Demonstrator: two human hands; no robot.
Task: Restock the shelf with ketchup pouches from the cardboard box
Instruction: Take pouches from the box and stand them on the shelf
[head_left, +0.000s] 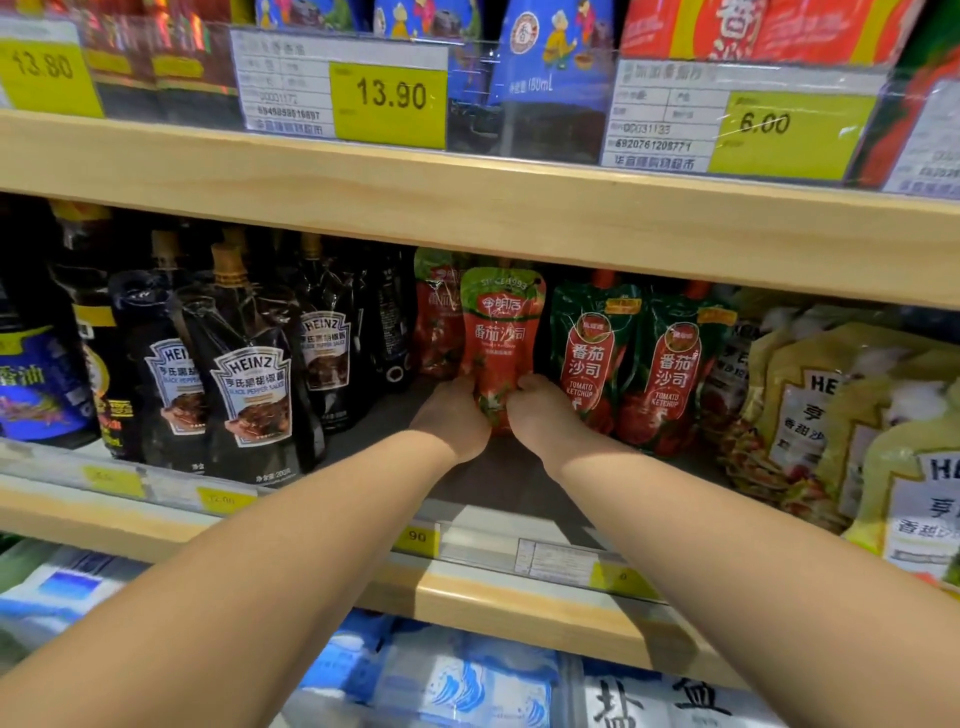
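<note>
As both clasp its base, ketchup pouch (496, 338) upright between left grip (452, 415), right grip (540, 410)

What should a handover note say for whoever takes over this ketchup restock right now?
Left hand and right hand: both grip the bottom of one ketchup pouch, held upright deep in the middle shelf.
Done: one matching pouch already stands just behind it, to the left.
Left: set this pouch down, let go, then fill the bare shelf space in front with more.
The cardboard box is out of view.
</note>
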